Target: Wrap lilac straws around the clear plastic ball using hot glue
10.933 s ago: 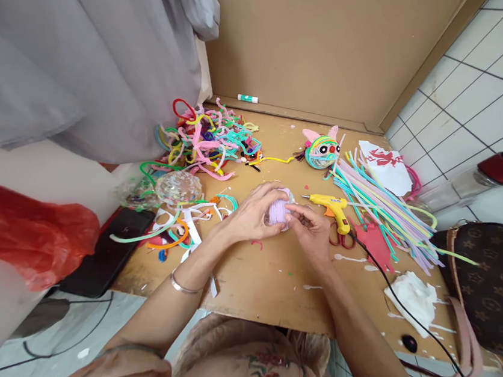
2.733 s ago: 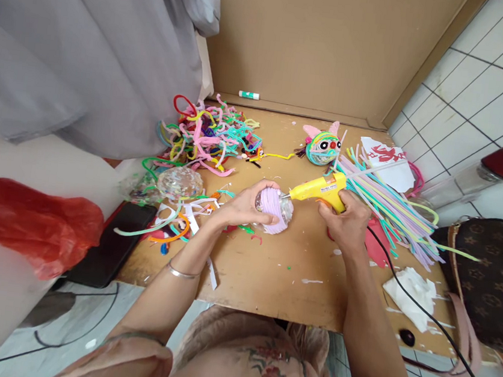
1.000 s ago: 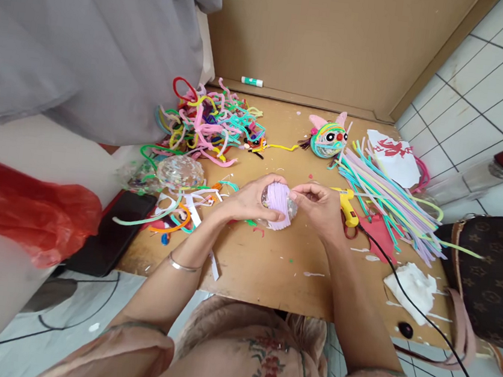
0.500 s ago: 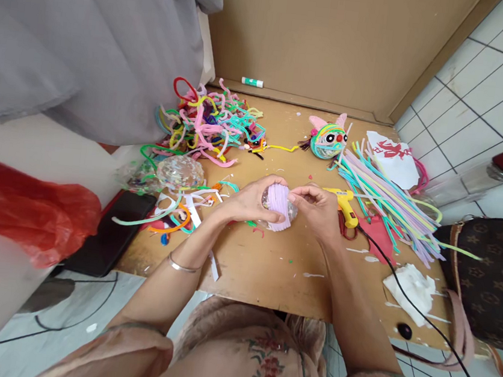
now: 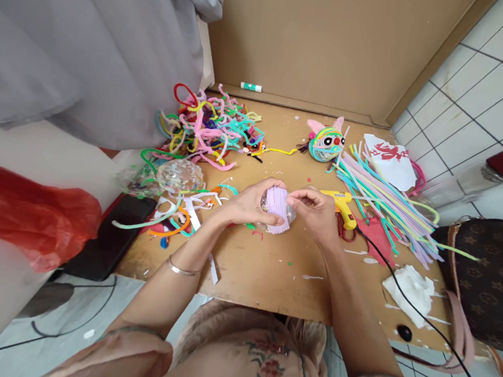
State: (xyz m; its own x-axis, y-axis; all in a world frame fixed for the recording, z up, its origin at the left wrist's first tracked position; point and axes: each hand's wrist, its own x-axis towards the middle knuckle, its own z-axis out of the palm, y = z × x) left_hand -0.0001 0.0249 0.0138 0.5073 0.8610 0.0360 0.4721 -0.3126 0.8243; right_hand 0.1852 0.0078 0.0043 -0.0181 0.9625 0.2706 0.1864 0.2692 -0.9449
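While my left hand curves around a clear ball banded with lilac strands, its fingers are clamped on it, thumb on the near side and the others over the far side. My right hand comes in from the right, thumb and forefinger together at the ball's right edge; I cannot tell whether anything is caught between them. The ball is near the middle of the table, though whether its underside touches the wood I cannot see.

Just right of my right hand lies a yellow glue gun, its black cord running to the near right. Scissors show partly beside it, next to a scrap of red sheet. Beyond these, a bundle of fuzzy sticks slants across the right side, and a ball with ears and a face sits at the far side. To the far left I have a tangled heap of bent fuzzy sticks, with another clear ball on its near side. A white tissue lies near right, beside a brown bag.
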